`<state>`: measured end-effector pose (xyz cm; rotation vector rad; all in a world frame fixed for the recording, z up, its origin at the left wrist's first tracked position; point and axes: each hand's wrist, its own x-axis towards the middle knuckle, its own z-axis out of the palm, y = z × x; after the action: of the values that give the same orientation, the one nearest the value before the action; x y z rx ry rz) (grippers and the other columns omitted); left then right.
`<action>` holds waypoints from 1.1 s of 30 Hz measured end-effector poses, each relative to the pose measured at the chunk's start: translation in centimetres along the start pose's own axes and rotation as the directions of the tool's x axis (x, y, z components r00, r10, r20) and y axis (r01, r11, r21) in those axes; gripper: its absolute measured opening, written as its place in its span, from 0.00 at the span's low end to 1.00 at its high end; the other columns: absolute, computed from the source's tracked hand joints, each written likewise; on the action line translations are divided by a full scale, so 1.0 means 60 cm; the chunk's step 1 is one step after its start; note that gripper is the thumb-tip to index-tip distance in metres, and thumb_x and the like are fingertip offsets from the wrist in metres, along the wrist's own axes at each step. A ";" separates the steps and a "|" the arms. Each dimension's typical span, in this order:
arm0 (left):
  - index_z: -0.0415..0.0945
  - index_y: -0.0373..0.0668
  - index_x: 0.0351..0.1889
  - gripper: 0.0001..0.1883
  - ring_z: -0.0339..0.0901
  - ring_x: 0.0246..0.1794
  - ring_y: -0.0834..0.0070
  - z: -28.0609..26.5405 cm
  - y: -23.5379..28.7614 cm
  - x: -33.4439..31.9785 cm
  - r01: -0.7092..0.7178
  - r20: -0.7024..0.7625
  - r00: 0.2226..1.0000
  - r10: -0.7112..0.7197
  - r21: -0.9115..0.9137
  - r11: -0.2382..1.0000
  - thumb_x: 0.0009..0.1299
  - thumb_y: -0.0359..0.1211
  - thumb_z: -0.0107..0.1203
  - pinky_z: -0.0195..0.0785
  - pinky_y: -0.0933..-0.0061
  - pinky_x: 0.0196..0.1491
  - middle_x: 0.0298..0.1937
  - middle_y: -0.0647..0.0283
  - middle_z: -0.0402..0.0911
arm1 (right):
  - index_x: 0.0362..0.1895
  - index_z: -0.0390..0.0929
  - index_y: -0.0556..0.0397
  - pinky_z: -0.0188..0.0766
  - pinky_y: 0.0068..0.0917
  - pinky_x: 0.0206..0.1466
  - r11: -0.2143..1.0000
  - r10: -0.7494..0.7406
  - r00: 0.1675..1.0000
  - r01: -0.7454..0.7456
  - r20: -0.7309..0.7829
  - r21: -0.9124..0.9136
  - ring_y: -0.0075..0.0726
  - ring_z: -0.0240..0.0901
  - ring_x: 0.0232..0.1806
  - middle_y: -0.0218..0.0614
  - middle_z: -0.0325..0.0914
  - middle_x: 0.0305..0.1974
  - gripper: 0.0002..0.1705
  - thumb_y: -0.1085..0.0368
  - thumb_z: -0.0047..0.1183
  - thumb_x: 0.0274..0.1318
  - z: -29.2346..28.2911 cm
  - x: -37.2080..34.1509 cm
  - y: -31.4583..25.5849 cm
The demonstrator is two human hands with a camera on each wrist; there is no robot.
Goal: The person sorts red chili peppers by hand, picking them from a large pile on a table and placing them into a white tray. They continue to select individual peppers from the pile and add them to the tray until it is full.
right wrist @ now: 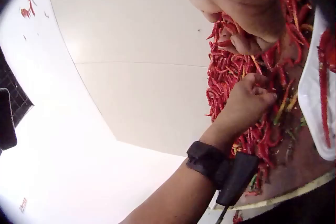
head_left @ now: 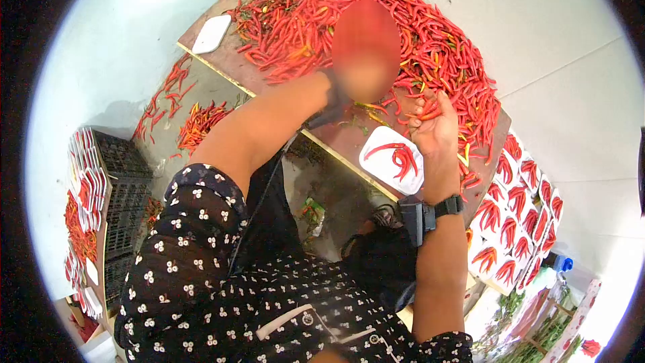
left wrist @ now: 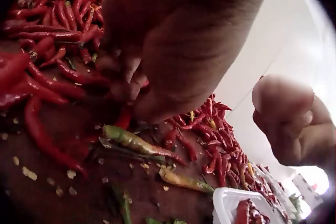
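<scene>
A wide heap of red chili peppers (head_left: pixel 302 20) covers the table. My left hand (head_left: pixel 366 77) is blurred in the head view; in the left wrist view its fingertips (left wrist: pixel 131 85) pinch a red pepper (left wrist: pixel 124 119) at the near edge of the heap. The right hand (head_left: pixel 437 124) holds several red peppers (head_left: pixel 428 109) in curled fingers, just above the heap. In the right wrist view, these peppers (right wrist: pixel 227 27) show beneath the right hand (right wrist: pixel 241 3), with the left hand (right wrist: pixel 244 103) lower down. Between the forearms lies a white tray (head_left: pixel 377 169) bearing a few red peppers.
Filled white trays (head_left: pixel 509 205) stand in rows at the right. Another white tray (head_left: pixel 211 33) lies at the table's left end. Black crates (head_left: pixel 124 188) and stacked trays are at the far left. Yellow-green peppers (left wrist: pixel 131 141) and stem scraps lie on the table.
</scene>
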<state>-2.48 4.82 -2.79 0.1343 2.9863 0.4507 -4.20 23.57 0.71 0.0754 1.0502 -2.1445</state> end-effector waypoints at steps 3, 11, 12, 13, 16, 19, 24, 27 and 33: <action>0.70 0.37 0.40 0.17 0.73 0.36 0.54 -0.001 -0.004 0.000 0.024 0.021 0.999 -0.024 0.031 0.999 0.49 0.28 0.50 0.66 0.59 0.37 0.32 0.48 0.75 | 0.35 0.68 0.49 0.56 0.19 0.21 0.999 0.011 1.000 -0.011 0.013 -0.033 0.23 0.62 0.22 0.29 0.66 0.24 0.17 0.51 0.34 0.58 -0.011 0.006 0.003; 0.75 0.39 0.25 0.11 0.75 0.29 0.55 -0.010 -0.011 0.003 -0.005 -0.221 0.975 0.010 0.022 1.000 0.50 0.37 0.52 0.67 0.57 0.32 0.27 0.48 0.76 | 0.35 0.68 0.49 0.56 0.20 0.21 0.999 0.020 1.000 -0.021 -0.014 -0.038 0.23 0.62 0.21 0.29 0.66 0.23 0.18 0.50 0.33 0.59 -0.018 0.007 0.005; 0.75 0.39 0.23 0.11 0.75 0.27 0.56 -0.016 -0.013 0.009 -0.021 -0.220 0.975 0.021 0.000 1.000 0.50 0.37 0.52 0.67 0.59 0.31 0.26 0.49 0.76 | 0.35 0.68 0.49 0.57 0.20 0.21 0.999 0.038 0.999 -0.037 0.019 -0.028 0.24 0.63 0.22 0.29 0.66 0.24 0.18 0.50 0.33 0.59 -0.023 0.011 0.006; 0.75 0.38 0.22 0.11 0.74 0.25 0.57 -0.019 -0.014 0.014 -0.037 -0.219 0.975 0.031 -0.022 0.999 0.49 0.37 0.52 0.67 0.61 0.30 0.25 0.50 0.76 | 0.35 0.68 0.50 0.58 0.21 0.21 0.998 0.056 0.997 -0.055 0.053 -0.019 0.25 0.64 0.23 0.30 0.67 0.24 0.18 0.50 0.33 0.59 -0.027 0.014 0.007; 0.73 0.37 0.20 0.11 0.72 0.22 0.65 -0.049 0.004 0.022 -0.101 -0.145 0.987 0.071 -0.213 0.972 0.50 0.37 0.51 0.66 0.66 0.28 0.23 0.52 0.75 | 0.35 0.68 0.50 0.60 0.21 0.21 0.999 0.006 0.987 -0.011 -0.159 -0.031 0.26 0.65 0.24 0.31 0.68 0.25 0.19 0.49 0.32 0.59 -0.018 0.022 0.019; 0.74 0.37 0.23 0.11 0.71 0.22 0.73 -0.087 0.066 -0.011 -0.104 -0.047 0.994 0.097 -0.645 0.757 0.53 0.36 0.49 0.66 0.70 0.30 0.22 0.55 0.75 | 0.35 0.68 0.50 0.61 0.21 0.22 0.997 0.070 0.979 -0.065 -0.191 0.032 0.27 0.66 0.24 0.31 0.69 0.25 0.20 0.49 0.31 0.59 -0.004 0.020 0.018; 0.75 0.35 0.30 0.14 0.74 0.25 0.68 -0.050 0.067 0.008 -0.203 -0.246 0.968 0.055 -0.628 0.751 0.56 0.38 0.49 0.67 0.69 0.32 0.25 0.53 0.77 | 0.35 0.68 0.50 0.60 0.20 0.19 0.999 0.033 0.981 -0.027 -0.193 0.035 0.25 0.65 0.23 0.29 0.68 0.23 0.20 0.49 0.30 0.59 0.031 -0.015 -0.001; 0.76 0.37 0.28 0.13 0.75 0.25 0.61 -0.021 0.045 0.012 -0.186 -0.190 0.970 0.152 -0.176 0.967 0.53 0.38 0.49 0.67 0.65 0.30 0.25 0.49 0.76 | 0.35 0.67 0.50 0.55 0.18 0.16 0.999 -0.010 0.992 0.016 -0.123 0.044 0.24 0.63 0.20 0.28 0.67 0.20 0.19 0.49 0.31 0.59 -0.012 0.005 -0.002; 0.76 0.38 0.23 0.11 0.75 0.28 0.55 0.008 0.054 0.002 -0.065 -0.071 0.996 0.059 -0.078 0.995 0.49 0.36 0.50 0.65 0.57 0.32 0.25 0.47 0.75 | 0.33 0.64 0.51 0.54 0.18 0.16 0.997 -0.032 0.990 0.042 -0.141 0.065 0.25 0.61 0.19 0.30 0.64 0.19 0.18 0.49 0.32 0.59 -0.019 0.008 -0.008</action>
<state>-2.33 8.04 -2.29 0.2086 3.0326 0.5930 -5.15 24.27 0.07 0.2430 1.0652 -2.2350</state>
